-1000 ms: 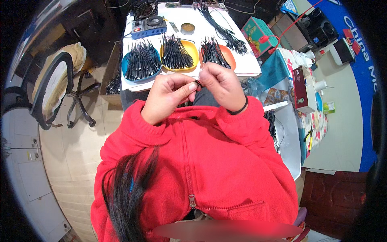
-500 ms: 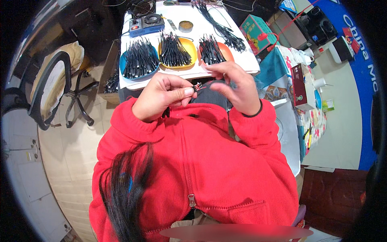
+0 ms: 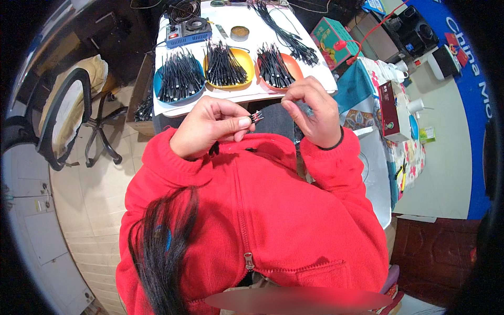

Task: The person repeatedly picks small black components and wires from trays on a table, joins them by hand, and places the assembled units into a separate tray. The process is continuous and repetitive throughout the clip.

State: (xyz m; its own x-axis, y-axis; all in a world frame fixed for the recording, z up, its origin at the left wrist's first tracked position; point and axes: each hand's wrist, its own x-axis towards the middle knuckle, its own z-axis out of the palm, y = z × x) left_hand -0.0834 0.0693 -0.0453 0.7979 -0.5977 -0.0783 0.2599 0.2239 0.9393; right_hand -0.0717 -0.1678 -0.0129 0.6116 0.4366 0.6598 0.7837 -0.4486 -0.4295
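My left hand (image 3: 212,123) pinches a small bunch of thin black wires (image 3: 255,117) between thumb and fingers. Their short red and pale ends stick out to the right of the thumb. To the right of them, apart from the wire ends, is my right hand (image 3: 317,113), its thumb and forefinger brought together. Whatever may be between those fingertips is too small to make out. Just beyond my hands stand a blue tray (image 3: 157,88), a yellow tray (image 3: 249,67) and an orange tray (image 3: 295,68), each filled with short black cables.
On the white table (image 3: 247,13) are a blue portable stove (image 3: 189,32), a small round tin (image 3: 240,32) and long black cables (image 3: 289,37). A green carton (image 3: 336,42) stands right of it. Farther right, a flowered cloth carries a dark red box (image 3: 392,113). An office chair (image 3: 71,115) is at left.
My right hand has drawn slightly right, away from the wire ends, and its thumb and forefinger have come together. My left hand keeps its hold on the wires.
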